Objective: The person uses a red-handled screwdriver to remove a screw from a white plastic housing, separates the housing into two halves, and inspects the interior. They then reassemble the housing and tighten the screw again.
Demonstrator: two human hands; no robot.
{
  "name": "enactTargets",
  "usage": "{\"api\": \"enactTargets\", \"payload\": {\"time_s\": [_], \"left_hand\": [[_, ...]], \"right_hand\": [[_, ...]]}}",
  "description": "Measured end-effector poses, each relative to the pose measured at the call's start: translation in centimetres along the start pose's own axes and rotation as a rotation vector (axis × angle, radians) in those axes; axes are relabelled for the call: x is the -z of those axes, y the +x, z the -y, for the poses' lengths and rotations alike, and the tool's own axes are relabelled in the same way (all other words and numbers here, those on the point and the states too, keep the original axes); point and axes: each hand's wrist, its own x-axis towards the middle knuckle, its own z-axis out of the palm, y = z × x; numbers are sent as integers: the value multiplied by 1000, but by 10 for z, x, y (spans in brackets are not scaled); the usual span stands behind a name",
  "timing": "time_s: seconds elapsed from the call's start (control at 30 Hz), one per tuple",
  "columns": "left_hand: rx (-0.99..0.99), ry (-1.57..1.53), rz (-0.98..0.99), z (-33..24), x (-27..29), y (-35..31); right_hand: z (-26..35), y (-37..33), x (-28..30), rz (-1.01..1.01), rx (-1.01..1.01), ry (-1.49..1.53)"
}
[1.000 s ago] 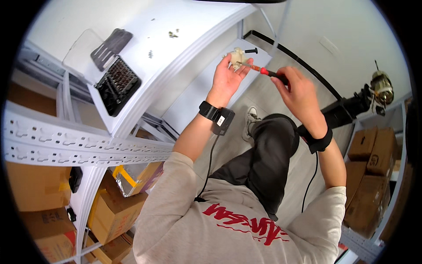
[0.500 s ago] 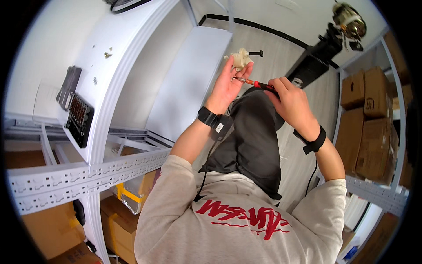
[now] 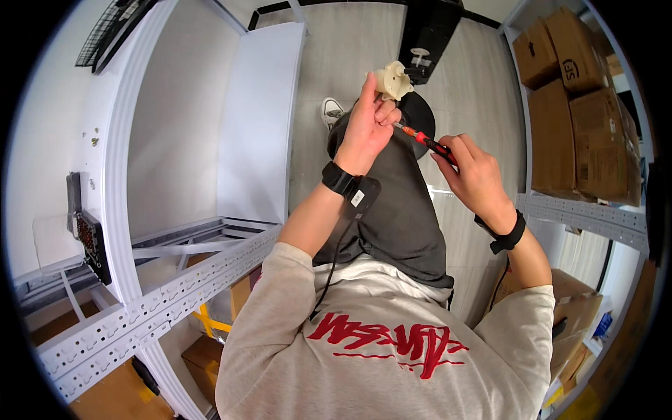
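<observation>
The part [image 3: 397,80] was held at the top of the left hand [image 3: 365,133], thumb against its left side and fingers curled just below it. The screwdriver [image 3: 425,138] lay below and right of the part, its long axis slanting up-left, tip at the left fingertips; the right hand [image 3: 476,175] was closed around its rear end. The bit case [image 3: 92,245] lay on the surface [image 3: 112,161], far left.

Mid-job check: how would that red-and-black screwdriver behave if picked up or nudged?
The screwdriver is probably stiff, since its body runs straight with no visible bend. It looks fairly light: the right hand holds it near one end. Set down and nudged, it might roll, given its slim, seemingly rounded handle.
</observation>
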Motion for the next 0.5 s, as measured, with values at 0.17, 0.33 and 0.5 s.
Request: {"api": "enactTargets", "payload": {"time_s": [0.17,0.33,0.5], "left_hand": [[64,74,-46,14,-8,-2],[91,196,-104,23,-13,3],[109,311,-133,29,-14,11]], "right_hand": [[-10,-26,-6,-65,86,-86],[-17,-37,-4,-84,220,-274],[-23,-43,-7,-100,306,-386]]}}
